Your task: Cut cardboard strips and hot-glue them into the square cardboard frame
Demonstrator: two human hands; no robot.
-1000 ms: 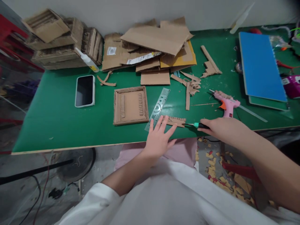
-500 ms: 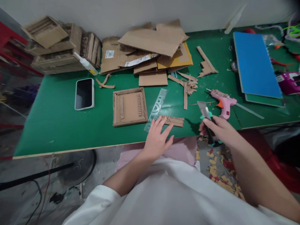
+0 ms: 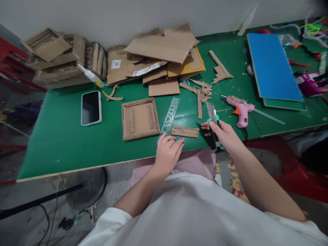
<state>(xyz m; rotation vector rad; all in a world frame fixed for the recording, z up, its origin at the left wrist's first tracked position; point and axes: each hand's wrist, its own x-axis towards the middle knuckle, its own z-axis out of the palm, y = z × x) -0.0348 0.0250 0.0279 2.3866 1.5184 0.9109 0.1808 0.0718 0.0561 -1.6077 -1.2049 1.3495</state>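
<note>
My right hand (image 3: 224,136) is closed around a utility knife (image 3: 214,131) with a black and teal body, its wide blade pointing up and away from me. Near the table's front edge my left hand (image 3: 167,150) rests with fingers stretched out, the tips at the lower end of a clear stencil ruler (image 3: 171,114). Just beyond those fingers lies a short corrugated cardboard strip (image 3: 185,132) with a ridged upper edge. Left of the ruler sits a shallow square cardboard tray (image 3: 140,118) with two ridged strips inside.
A pink glue gun (image 3: 242,111) lies right of the knife. Cardboard scraps (image 3: 202,90) and a pile of cardboard sheets (image 3: 159,48) are at the back. A phone (image 3: 91,108), a glue bottle (image 3: 92,77) and stacked cardboard boxes (image 3: 58,58) stand left; a blue notebook (image 3: 274,66) lies right.
My right hand has moved left with the utility knife, closer to the cardboard strip. My left hand has drawn back toward me, off the strip. The view has shifted slightly.
</note>
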